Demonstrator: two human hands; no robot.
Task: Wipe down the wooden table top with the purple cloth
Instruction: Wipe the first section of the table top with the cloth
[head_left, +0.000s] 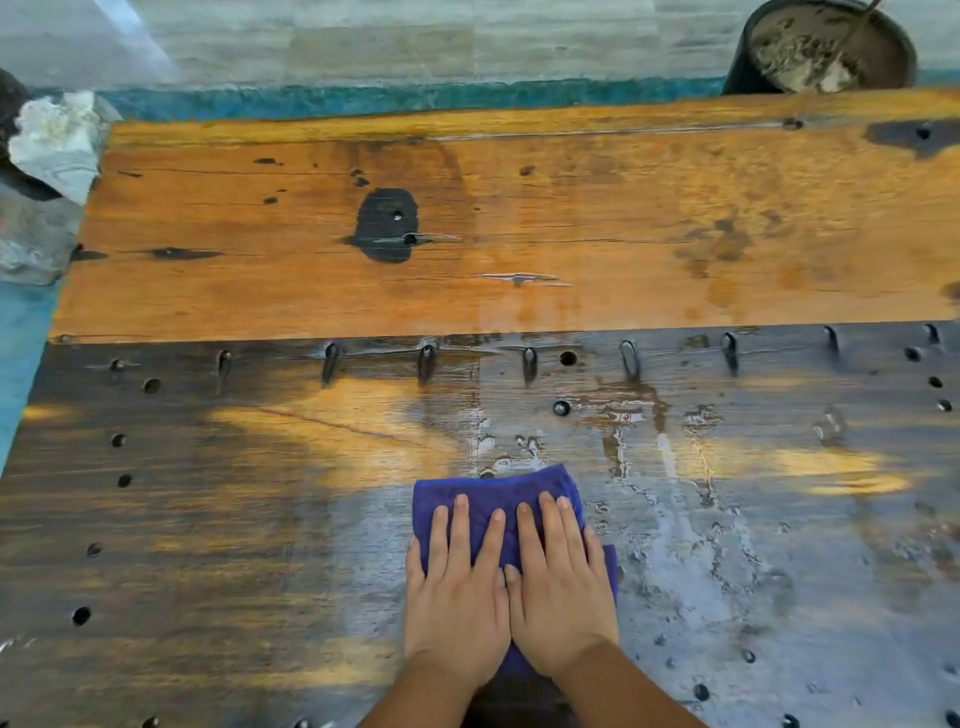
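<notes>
The purple cloth lies folded flat on the wooden table top, near the front middle. My left hand and my right hand lie side by side on it, fingers straight, palms pressing down. The cloth's near part is hidden under both hands. The near plank is dark and wet, with shiny streaks to the right of the cloth. The far plank is orange-brown with a black patch.
A row of dark slots and holes runs across the joint between the planks. Grey rocks sit off the table's left end. A dark pot of soil stands beyond the far right edge. A teal floor strip runs behind the table.
</notes>
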